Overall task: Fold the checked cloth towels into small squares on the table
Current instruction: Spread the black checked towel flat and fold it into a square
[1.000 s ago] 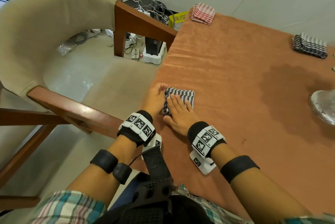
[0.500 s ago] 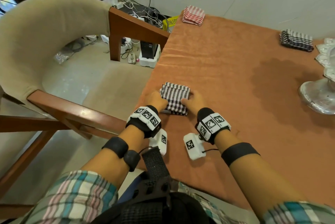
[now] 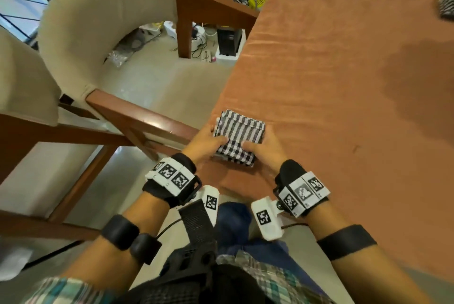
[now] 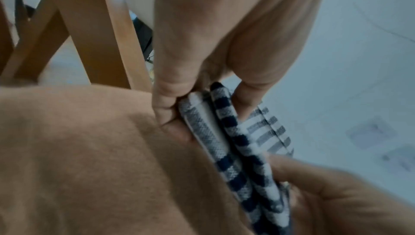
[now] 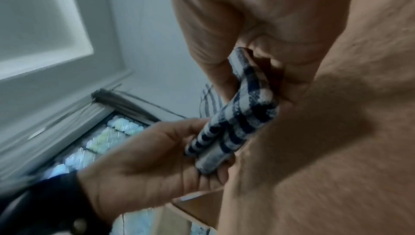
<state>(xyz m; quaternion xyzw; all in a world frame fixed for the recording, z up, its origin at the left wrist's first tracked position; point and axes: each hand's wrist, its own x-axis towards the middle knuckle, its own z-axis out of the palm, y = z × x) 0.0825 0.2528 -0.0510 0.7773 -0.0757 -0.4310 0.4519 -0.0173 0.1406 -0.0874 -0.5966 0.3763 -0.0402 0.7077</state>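
The left hand (image 3: pixel 207 142) and right hand (image 3: pixel 264 147) pinch, with curled fingers (image 4: pixel 167 104), the folded black-and-white checked cloth towel (image 3: pixel 237 139) at the 9 o'clock edge of the orange cloth-covered surface (image 3: pixel 344 82); uneven grip could let the stacked layers slip and the fold open.

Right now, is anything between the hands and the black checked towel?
Nothing visible. The left hand and right hand both already grip the towel at the table edge, thumbs on top.
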